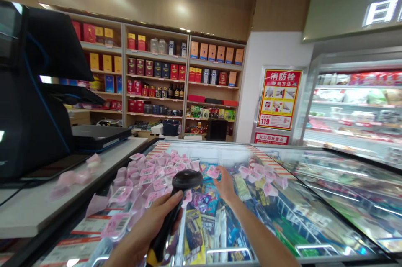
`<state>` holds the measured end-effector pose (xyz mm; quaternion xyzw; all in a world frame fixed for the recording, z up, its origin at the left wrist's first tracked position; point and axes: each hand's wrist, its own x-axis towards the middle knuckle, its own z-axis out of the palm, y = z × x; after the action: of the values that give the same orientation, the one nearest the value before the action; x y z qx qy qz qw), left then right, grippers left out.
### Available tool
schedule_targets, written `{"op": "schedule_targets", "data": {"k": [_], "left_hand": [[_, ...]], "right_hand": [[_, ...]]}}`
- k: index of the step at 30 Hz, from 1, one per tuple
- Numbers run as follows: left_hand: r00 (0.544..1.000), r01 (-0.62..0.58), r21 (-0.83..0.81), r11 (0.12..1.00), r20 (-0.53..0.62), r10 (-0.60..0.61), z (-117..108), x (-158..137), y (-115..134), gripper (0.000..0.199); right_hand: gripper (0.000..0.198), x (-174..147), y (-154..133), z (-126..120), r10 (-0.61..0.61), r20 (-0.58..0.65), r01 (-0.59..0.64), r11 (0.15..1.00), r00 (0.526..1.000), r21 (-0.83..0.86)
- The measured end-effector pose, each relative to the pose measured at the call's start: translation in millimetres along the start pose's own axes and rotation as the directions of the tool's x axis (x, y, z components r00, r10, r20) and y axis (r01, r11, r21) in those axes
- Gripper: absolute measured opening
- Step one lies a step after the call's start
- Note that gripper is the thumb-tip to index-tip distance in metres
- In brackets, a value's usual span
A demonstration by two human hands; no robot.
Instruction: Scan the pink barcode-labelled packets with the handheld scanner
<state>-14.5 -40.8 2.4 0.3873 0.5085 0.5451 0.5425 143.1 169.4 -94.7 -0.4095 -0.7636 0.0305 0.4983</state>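
My left hand (163, 212) is wrapped round the handle of a black barcode scanner (185, 180), its head tilted toward the right. In my right hand (225, 187), the fingertips pinch a small pink cup (213, 171) with a printed lid, just right of the scanner head. A large heap of similar pink cups (157, 175), several with barcodes on their lids, lies to the left on the glass top of a chest freezer (226, 154). Beyond my right hand, a smaller group of pink cups (259, 173) rests on the same glass. Packaged goods show through the glass below.
On the left, a black checkout terminal (47, 91) stands on a white counter (28, 221), with several blurred pink cups (73, 179) near its edge. Shelves of boxed bottles (157, 68) line the back wall. A lit display cooler (354, 103) stands at the right.
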Motion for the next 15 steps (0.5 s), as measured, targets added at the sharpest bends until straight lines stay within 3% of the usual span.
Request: {"op": "schedule_targets", "data": {"k": [8, 15], "left_hand": [[1.000, 0.003, 0.039, 0.999, -0.012, -0.003, 5, 1, -1, 0.031], [0.993, -0.049, 0.071, 0.996, -0.104, 0.056, -3, -3, 1, 0.029]], "right_hand": [[0.027, -1, 17, -16, 0.079, -0.021, -0.082, 0.983, 0.997, -0.167], [0.015, -11, 32, -46, 0.195, -0.103, -0.220, 0.841, 0.975, -0.493]]}}
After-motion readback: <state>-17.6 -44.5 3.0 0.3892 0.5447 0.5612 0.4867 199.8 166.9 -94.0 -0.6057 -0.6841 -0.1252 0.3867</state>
